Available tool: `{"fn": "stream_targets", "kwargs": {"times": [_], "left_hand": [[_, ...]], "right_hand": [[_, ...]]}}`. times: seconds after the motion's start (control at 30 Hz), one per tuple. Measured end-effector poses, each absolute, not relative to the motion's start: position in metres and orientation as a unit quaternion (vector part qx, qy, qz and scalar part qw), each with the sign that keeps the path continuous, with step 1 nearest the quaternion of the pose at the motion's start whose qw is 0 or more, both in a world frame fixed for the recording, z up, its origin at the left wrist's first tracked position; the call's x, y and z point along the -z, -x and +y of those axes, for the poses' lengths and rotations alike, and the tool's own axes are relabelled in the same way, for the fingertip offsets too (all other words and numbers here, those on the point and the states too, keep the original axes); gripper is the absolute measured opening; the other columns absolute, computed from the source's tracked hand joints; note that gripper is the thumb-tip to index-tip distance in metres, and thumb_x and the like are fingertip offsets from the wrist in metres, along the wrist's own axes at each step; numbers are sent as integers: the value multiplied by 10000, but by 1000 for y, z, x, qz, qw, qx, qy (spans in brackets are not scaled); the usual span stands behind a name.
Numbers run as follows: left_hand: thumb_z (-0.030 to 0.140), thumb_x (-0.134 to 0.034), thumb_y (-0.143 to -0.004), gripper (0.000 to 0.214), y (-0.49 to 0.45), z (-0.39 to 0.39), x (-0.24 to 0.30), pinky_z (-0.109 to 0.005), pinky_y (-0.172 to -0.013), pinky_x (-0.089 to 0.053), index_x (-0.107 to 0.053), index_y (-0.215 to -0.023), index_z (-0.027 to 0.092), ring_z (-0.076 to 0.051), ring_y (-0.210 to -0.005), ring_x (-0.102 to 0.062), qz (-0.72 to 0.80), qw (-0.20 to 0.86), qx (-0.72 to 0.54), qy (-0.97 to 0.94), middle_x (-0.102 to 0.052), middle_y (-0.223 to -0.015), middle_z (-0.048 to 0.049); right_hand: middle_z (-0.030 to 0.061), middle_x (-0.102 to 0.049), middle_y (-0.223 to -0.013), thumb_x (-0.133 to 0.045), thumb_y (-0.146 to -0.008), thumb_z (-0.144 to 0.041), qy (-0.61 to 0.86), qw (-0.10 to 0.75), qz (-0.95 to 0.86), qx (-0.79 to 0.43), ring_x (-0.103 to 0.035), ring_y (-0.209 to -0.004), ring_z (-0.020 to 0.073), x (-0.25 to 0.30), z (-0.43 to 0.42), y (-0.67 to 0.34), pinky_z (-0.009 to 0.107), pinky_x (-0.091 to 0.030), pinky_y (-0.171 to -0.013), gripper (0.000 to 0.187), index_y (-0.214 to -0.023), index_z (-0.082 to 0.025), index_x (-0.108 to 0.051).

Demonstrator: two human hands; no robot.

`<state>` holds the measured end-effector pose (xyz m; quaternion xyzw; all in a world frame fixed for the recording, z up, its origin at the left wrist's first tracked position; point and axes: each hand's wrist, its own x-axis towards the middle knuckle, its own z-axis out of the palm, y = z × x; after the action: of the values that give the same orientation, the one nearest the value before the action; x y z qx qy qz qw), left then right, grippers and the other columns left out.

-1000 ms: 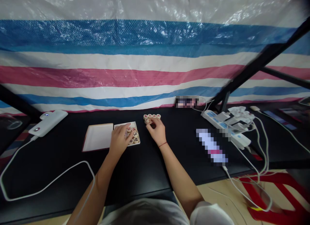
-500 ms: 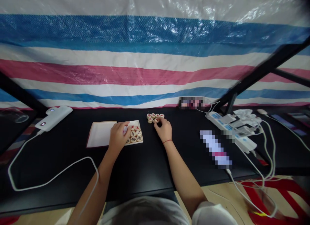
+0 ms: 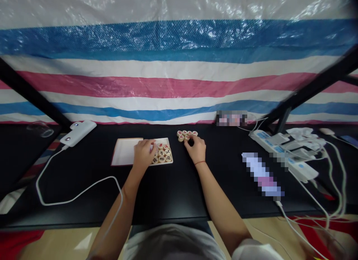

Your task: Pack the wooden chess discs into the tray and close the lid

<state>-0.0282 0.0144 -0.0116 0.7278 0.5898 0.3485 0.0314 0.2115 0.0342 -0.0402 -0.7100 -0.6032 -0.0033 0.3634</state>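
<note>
My right hand point(image 3: 197, 149) pinches a round xiangqi piece point(image 3: 187, 137) with a red character, at the near side of a small group of xiangqi pieces point(image 3: 189, 133) on the black table. My left hand point(image 3: 143, 154) lies over the left part of a white box point(image 3: 169, 159), thumb and index finger apart. Inside the box sit rows of pieces point(image 3: 161, 159) with red and black characters; my left hand hides some of them. To the left of this hand, the open box lid point(image 3: 124, 152) lies flat, pale side up.
A white power bank point(image 3: 81, 133) with a cable stands at the left. On the right lie a blurred phone point(image 3: 261, 174) on a cable and a power strip point(image 3: 285, 155) crowded with plugs. A striped plastic sheet point(image 3: 167, 84) hangs behind the table point(image 3: 173, 189).
The whole view has swung left, so everything appears further right. Both hands keep nearly the same places relative to the box and the pieces.
</note>
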Motion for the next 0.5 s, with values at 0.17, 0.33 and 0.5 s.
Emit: {"fn": "stream_targets", "kwargs": {"times": [0.17, 0.33, 0.5], "left_hand": [[280, -545, -879, 188, 15, 10, 4, -421, -835, -364, -701, -967, 225, -275, -995, -570, 637, 38, -243, -731, -719, -991, -74], [350, -453, -930, 305, 7, 11, 7, -449, -845, -317, -708, -860, 197, -293, -1009, -525, 652, 35, -180, -736, -707, -957, -104], [329, -468, -917, 290, 7, 12, 5, -438, -836, -315, -678, -785, 179, -287, -1006, -548, 647, 62, -173, -740, -716, -915, -100]], "right_hand": [[94, -692, -935, -528, -866, -400, 642, 417, -644, -23, -572, -909, 257, 26, 18, -186, 378, -432, -829, 300, -1014, -178, -665], [62, -694, -867, -476, -915, -446, 558, 384, -721, -146, -602, -794, 214, 22, 7, -151, 333, -463, -787, 358, -1088, -184, -649], [70, -698, -889, -461, -929, -447, 560, 374, -723, -153, -606, -809, 222, 27, 7, -145, 331, -466, -781, 350, -1048, -184, -660]]}}
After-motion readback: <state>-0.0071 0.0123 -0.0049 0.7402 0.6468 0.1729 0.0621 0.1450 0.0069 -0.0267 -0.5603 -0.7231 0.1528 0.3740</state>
